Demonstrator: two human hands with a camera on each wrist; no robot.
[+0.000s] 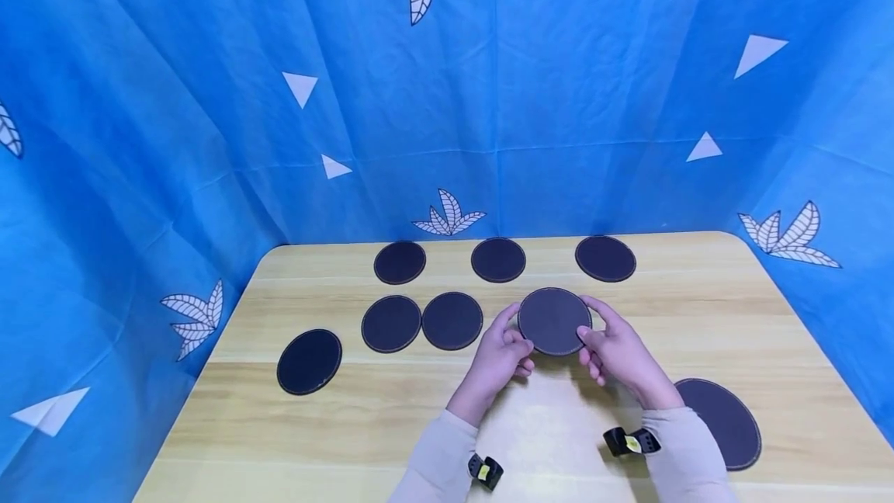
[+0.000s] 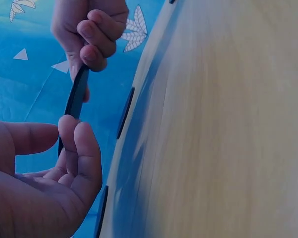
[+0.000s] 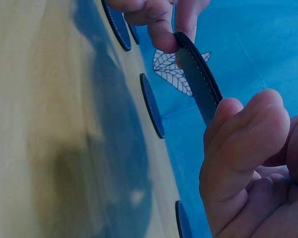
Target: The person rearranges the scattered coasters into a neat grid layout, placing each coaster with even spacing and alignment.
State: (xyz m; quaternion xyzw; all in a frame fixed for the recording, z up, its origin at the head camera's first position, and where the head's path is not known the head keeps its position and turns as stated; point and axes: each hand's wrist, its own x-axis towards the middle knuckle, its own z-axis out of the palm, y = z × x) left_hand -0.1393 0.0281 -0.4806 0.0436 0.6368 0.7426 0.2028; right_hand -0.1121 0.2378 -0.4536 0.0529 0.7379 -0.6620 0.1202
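Note:
A round dark coaster (image 1: 554, 321) with a stitched rim is raised off the table between both hands. My left hand (image 1: 499, 355) pinches its left edge between thumb and fingers. At the opposite edge, my right hand (image 1: 620, 352) grips it the same way. The left wrist view shows the coaster (image 2: 77, 94) edge-on and tilted, and the right wrist view shows its stitched edge (image 3: 201, 67) too. Left of the left hand, two matching coasters lie side by side with edges meeting, the nearer one (image 1: 452, 320) and its neighbour (image 1: 391, 324).
Three more coasters line the table's back edge, at left (image 1: 400, 262), middle (image 1: 498, 260) and right (image 1: 605, 258). One coaster (image 1: 310, 362) lies far left. Another (image 1: 722, 424) is partly hidden by the right sleeve (image 1: 684, 452). A blue patterned cloth (image 1: 559, 99) hangs behind the wooden table (image 1: 754, 317).

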